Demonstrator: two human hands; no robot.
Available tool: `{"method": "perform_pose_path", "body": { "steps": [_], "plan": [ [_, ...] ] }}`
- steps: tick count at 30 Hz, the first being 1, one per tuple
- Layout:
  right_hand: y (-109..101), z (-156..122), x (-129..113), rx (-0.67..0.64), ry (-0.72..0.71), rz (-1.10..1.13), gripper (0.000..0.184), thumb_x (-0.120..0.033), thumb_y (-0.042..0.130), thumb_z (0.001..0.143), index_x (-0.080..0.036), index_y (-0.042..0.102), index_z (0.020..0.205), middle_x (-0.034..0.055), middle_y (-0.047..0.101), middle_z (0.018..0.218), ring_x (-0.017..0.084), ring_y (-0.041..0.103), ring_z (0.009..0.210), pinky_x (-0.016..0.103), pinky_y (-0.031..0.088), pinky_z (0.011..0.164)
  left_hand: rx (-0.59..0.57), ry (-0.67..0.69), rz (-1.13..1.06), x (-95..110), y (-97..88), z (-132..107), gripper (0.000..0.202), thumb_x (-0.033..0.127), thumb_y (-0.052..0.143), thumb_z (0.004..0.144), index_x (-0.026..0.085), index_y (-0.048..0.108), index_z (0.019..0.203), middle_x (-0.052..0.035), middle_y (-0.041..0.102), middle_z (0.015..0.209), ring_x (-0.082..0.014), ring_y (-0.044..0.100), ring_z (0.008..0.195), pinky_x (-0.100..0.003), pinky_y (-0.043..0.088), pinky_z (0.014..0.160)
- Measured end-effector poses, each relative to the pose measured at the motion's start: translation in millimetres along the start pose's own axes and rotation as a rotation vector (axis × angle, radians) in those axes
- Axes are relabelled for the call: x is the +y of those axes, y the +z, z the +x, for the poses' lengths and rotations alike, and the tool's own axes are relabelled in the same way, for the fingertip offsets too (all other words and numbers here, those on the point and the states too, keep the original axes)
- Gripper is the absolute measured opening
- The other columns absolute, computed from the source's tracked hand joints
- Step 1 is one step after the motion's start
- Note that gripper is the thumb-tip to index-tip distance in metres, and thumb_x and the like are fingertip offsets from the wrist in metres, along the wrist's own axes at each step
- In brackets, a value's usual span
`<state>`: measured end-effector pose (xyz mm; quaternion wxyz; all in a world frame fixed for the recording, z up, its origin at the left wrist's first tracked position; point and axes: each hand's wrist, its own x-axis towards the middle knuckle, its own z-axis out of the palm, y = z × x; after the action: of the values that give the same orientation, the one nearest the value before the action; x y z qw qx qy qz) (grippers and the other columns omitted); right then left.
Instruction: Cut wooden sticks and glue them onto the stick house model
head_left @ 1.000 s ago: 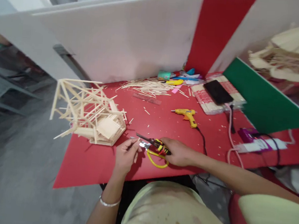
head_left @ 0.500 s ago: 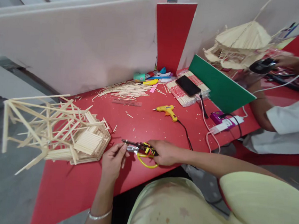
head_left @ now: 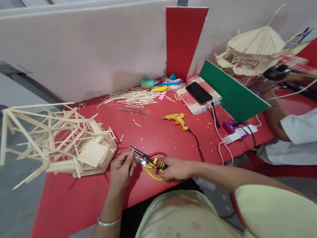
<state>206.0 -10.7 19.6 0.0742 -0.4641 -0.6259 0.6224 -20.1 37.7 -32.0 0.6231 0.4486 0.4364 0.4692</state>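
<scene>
My left hand is closed in a pinch at the table's front, with the pale tip of a small wooden stick showing at its fingertips. My right hand grips a pair of scissors with yellow and red handle loops. The dark upper blade reaches over my left fingertips, and the shiny lower blade lies beside my left thumb. Left of my left hand stands a structure of glued wooden sticks, with an open frame leaning out past the table edge.
A yellow glue gun lies mid-table, its cord running right. Behind are loose sticks, a ruler, a yellow cutter and a phone on packed sticks. A green board separates a co-worker's arm and stick model.
The scissors' handles have spread, and a red loop now shows above the yellow one. My right hand has tilted slightly downward. My left hand keeps its pinch near the blades.
</scene>
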Motion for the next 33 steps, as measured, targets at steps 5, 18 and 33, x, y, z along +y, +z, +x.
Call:
{"method": "perform_pose_path", "body": {
  "steps": [5, 18, 33],
  "plan": [
    [-19, 10, -1, 0.499, 0.193, -0.751, 0.035, -0.030, 0.056, 0.073, -0.019, 0.057, 0.106, 0.0108, 0.068, 0.102, 0.024, 0.064, 0.084, 0.030, 0.044, 0.069, 0.068, -0.123, 0.088, -2, 3.5, 4, 0.034, 0.046, 0.072, 0.079, 0.013, 0.067, 0.089, 0.0053, 0.053, 0.050, -0.0019, 0.030, 0.031, -0.014, 0.019, 0.031],
    [-33, 35, 6, 0.702, 0.262, -0.865, 0.067, -0.041, 0.062, 0.074, -0.010, 0.048, 0.133, 0.0224, 0.058, 0.121, 0.035, 0.053, 0.112, 0.046, 0.038, 0.095, 0.135, -0.043, -0.033, -5, 12.7, -5, 0.036, 0.043, 0.073, 0.080, 0.015, 0.065, 0.102, 0.0015, 0.061, 0.071, -0.0030, 0.043, 0.043, -0.014, 0.028, 0.037],
    [-9, 12, 5, 0.720, -0.047, -0.759, 0.058, -0.038, 0.060, 0.080, -0.018, 0.046, 0.133, 0.0128, 0.059, 0.117, 0.027, 0.054, 0.106, 0.035, 0.038, 0.090, 0.120, -0.030, -0.106, -8, 23.5, -1, 0.029, 0.040, 0.074, 0.077, 0.016, 0.065, 0.089, 0.0006, 0.062, 0.068, -0.0046, 0.045, 0.045, -0.016, 0.033, 0.040]
  ]
}}
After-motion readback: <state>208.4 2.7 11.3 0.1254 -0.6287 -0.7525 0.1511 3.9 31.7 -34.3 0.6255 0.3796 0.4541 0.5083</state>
